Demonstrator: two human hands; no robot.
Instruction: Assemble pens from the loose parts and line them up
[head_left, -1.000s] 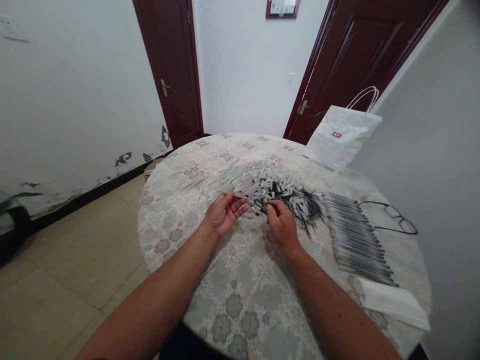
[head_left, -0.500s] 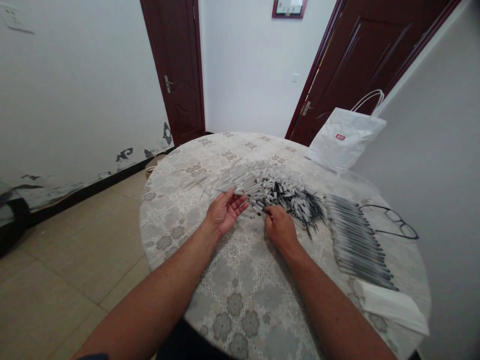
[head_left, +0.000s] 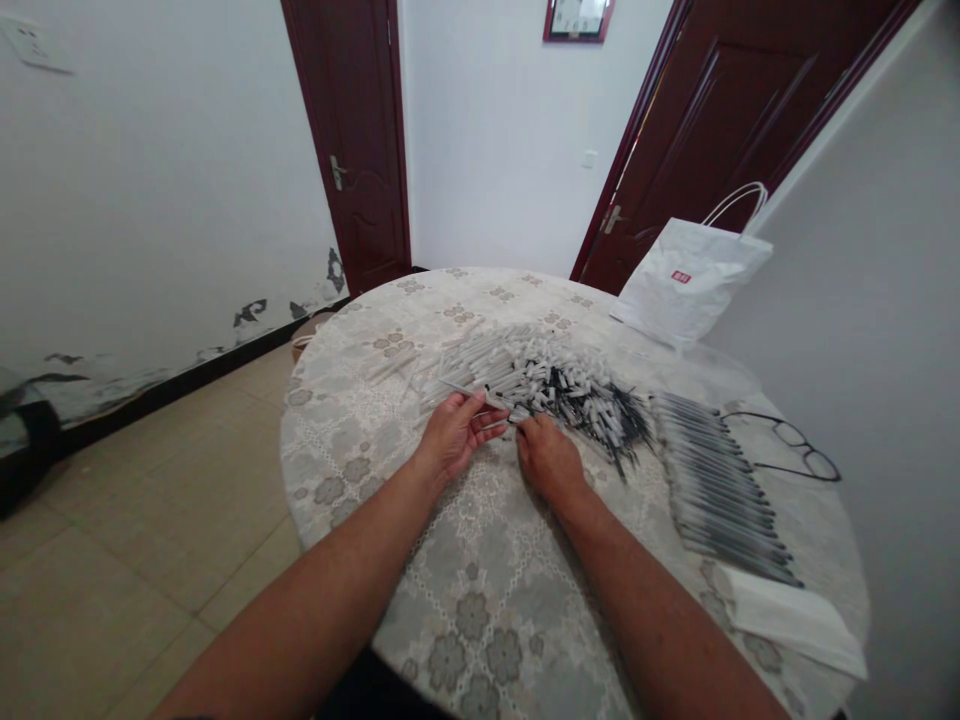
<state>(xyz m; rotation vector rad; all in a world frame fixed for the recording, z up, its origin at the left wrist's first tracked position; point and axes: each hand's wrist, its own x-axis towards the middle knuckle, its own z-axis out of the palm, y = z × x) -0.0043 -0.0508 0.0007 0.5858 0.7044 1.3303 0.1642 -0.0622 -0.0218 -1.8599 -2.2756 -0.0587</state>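
Note:
My left hand (head_left: 456, 432) holds a thin pale pen barrel (head_left: 456, 387) between thumb and forefinger, its other fingers loosely spread. Close beside it, my right hand (head_left: 551, 455) is closed with the fingertips pinched near the left fingers. A small dark piece shows at those fingertips, too small to name. Both hands are at the front edge of a heap of pen parts: whitish tubes (head_left: 480, 350) on the left, short white pieces (head_left: 555, 355) in the middle and thin black pieces (head_left: 634, 415) on the right.
A row of grey pens (head_left: 724, 480) lies right of the heap, with eyeglasses (head_left: 791, 433) beyond it. Folded white material (head_left: 795, 615) rests at the near right. A white paper bag (head_left: 690, 280) stands at the back right of the round table (head_left: 465, 550), which has a patterned cover.
My right hand has moved left and slightly nearer to me, and my left hand a little right, closing the gap. The barrel in my left hand shifted with it.

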